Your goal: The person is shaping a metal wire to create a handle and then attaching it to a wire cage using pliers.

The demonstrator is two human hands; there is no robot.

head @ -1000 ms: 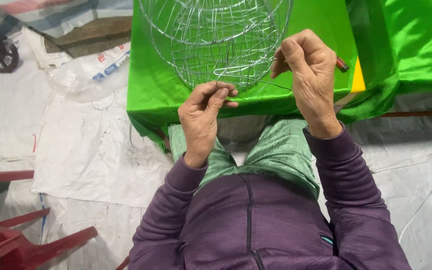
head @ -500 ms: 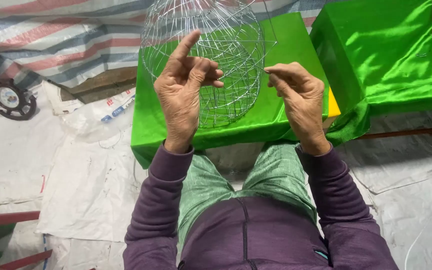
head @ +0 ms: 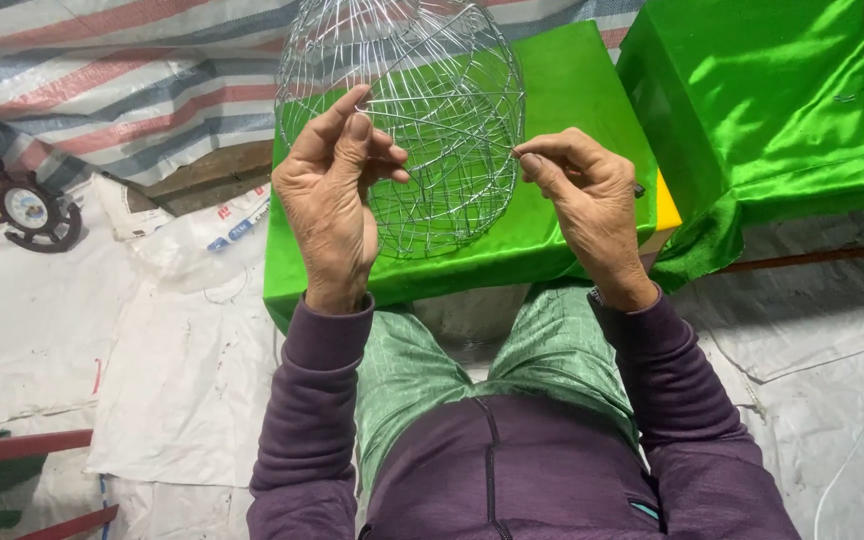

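A rounded cage of thin silver wire (head: 432, 110) stands on a block covered in bright green cloth (head: 552, 240). My left hand (head: 332, 200) is raised in front of its left side, thumb and forefinger pinching the end of a thin wire (head: 422, 50) that arcs up over the cage. My right hand (head: 592, 195) is at the cage's right side, fingertips pinched on the other end of the wire. A dark slim tool shows just behind my right hand. My purple sleeves and green trousers fill the lower frame.
A second green-covered block (head: 782, 110) stands at the right. White sacking (head: 162, 390) covers the floor, with a striped tarpaulin (head: 102, 90) behind. A small round clock on a dark stand (head: 32, 210) sits at the left. Red bars (head: 22, 450) lie at the lower left.
The view has tilted up and both hands have lifted from the block's front edge to the cage's sides. The hands now stretch a thin wire between them.
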